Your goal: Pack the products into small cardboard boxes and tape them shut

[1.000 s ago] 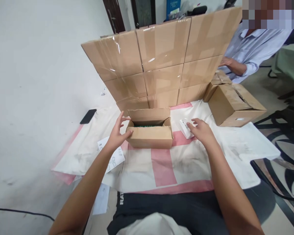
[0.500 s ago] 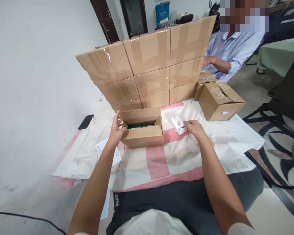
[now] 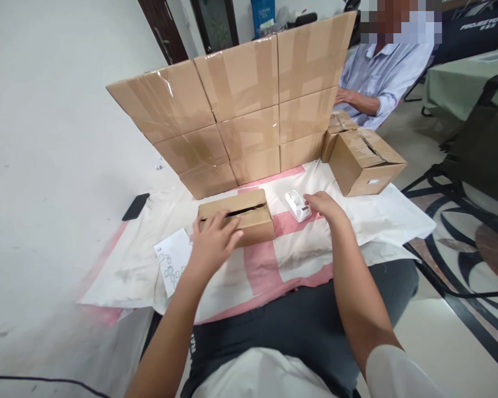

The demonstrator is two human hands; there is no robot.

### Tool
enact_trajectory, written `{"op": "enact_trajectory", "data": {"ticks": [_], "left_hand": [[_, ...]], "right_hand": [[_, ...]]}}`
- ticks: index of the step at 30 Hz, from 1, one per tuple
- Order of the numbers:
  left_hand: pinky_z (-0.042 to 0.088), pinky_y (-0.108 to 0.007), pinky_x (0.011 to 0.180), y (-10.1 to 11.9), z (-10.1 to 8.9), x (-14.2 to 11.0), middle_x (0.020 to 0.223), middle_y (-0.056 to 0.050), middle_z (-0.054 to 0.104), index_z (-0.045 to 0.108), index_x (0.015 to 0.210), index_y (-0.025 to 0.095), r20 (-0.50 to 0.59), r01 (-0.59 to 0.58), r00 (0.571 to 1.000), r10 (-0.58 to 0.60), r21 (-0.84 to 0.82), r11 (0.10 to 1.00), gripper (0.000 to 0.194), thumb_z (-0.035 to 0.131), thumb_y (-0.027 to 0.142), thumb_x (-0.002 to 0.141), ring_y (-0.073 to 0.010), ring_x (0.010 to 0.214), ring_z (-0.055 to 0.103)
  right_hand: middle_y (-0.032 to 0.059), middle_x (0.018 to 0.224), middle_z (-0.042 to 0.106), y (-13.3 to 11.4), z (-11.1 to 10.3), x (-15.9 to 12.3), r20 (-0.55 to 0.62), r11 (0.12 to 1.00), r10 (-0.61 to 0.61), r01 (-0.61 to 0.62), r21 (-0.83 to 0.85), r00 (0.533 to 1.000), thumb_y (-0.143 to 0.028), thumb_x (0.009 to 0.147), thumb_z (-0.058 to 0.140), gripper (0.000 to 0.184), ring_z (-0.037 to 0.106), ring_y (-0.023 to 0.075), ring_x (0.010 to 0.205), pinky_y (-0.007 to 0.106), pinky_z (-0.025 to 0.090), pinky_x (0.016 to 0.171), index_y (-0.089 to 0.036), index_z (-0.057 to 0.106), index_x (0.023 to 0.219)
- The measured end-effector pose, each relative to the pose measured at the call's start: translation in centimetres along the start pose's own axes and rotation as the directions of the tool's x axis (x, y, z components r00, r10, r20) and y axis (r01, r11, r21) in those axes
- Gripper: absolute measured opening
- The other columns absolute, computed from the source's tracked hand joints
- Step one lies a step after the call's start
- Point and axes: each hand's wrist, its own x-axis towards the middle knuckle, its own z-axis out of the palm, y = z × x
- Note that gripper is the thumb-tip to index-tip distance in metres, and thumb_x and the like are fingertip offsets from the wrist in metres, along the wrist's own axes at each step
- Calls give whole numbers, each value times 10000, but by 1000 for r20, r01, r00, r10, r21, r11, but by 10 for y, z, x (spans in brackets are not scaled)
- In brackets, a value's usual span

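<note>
A cardboard box (image 3: 253, 229) lies on the cloth in front of me, its top flaps folded nearly flat with a dark gap between them. My left hand (image 3: 213, 237) rests on the left part of these flaps, fingers spread. To the right of the box stands a white tape dispenser (image 3: 297, 207). The fingertips of my right hand (image 3: 324, 205) grip its right side. The box's contents are hidden under the flaps.
A tall panel of taped cardboard (image 3: 249, 105) stands behind the box. More closed cartons (image 3: 367, 163) are at the back right, near a person in a light shirt (image 3: 384, 77). On the left lie a black phone (image 3: 135, 207) and a paper with drawings (image 3: 172, 260).
The box's flaps have come down over the green contents. My left hand has moved from the box's left edge onto its top. My right hand stays at the tape dispenser.
</note>
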Motion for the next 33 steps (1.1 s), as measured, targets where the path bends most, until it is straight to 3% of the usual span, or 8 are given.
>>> {"op": "enact_trajectory", "data": {"ticks": [2,5,8,11,14,18,26,33], "left_hand": [[221,-663,1202,36,19,-5,1486,-78,609,702,1267,355,-53,-164,986,159,-86,983,310,557,384,995,-359,1393,523],[343,-544,1203,94,65,4,1441,-44,640,696,1250,369,-129,-365,931,342,-322,874,315,558,290,978,-290,1366,558],[344,-507,1242,134,120,45,1687,-168,315,453,1544,223,-57,-182,982,178,-515,838,701,685,279,885,-344,1551,336],[229,-581,1285,141,166,98,1738,-238,-6,213,1636,165,79,147,989,-124,-616,774,1077,822,261,752,-447,1618,42],[284,-557,1266,131,193,129,1725,-231,38,146,1633,232,110,228,971,-213,-694,683,1250,898,285,636,-434,1610,127],[377,-517,1216,121,204,131,1617,-186,290,180,1614,281,52,179,977,-205,-719,672,1243,903,316,604,-385,1523,345],[460,-496,1130,122,205,126,1567,-155,329,212,1603,328,44,206,968,-246,-699,685,1203,902,431,623,-371,1460,426],[485,-471,1095,123,206,125,1554,-166,349,206,1620,297,31,207,971,-239,-615,761,1208,886,490,640,-367,1400,484]], "right_hand": [[26,508,562,-4,2,-3,24,1000,19,-19,24,1000,-334,902,576,284,554,177,513,277,423,574,-139,707,742],[2,453,505,-10,4,-7,58,998,37,-40,54,998,-311,905,576,276,495,155,436,275,400,523,-131,701,737],[-1,430,492,-13,5,-8,84,996,60,-65,68,995,-284,886,607,239,484,154,404,278,390,494,-132,685,718],[-16,395,458,-11,4,-5,121,993,85,-94,70,989,-245,857,646,185,459,149,374,269,378,461,-140,663,707],[-39,398,447,-7,4,-1,170,989,92,-110,100,981,-233,848,680,161,432,126,369,251,396,449,-153,633,716],[-31,417,482,-6,3,2,201,985,104,-130,118,974,-244,832,738,190,443,117,378,241,393,434,-150,626,710],[-21,367,453,-17,8,-1,28,995,62,-64,81,998,-273,872,688,239,421,121,343,257,323,416,-132,691,678],[-21,353,439,-10,6,-6,15,983,6,-8,184,1000,-285,869,654,268,378,117,333,260,280,390,-149,657,638]]}}
